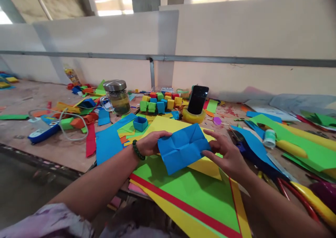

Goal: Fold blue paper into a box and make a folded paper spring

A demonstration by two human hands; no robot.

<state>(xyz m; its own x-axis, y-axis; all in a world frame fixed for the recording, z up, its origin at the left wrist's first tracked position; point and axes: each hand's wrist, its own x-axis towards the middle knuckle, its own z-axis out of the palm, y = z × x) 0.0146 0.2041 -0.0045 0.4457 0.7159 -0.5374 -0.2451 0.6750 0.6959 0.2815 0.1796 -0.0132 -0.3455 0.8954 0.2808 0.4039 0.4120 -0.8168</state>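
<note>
A creased sheet of blue paper is held up in front of me, with fold lines crossing it. My left hand pinches its left edge, thumb on top; a dark green bead bracelet circles that wrist. At the sheet's right edge, my right hand has thumb and fingers around the corner. Below lie large yellow paper and green paper in a stack with red and yellow edges. A small open blue paper box stands behind my left hand.
Behind are several small coloured paper cubes, a lidded glass jar and a phone leaning on a yellow tape roll. A power strip with a white cable lies left. Scissors and a small white-green bottle are right.
</note>
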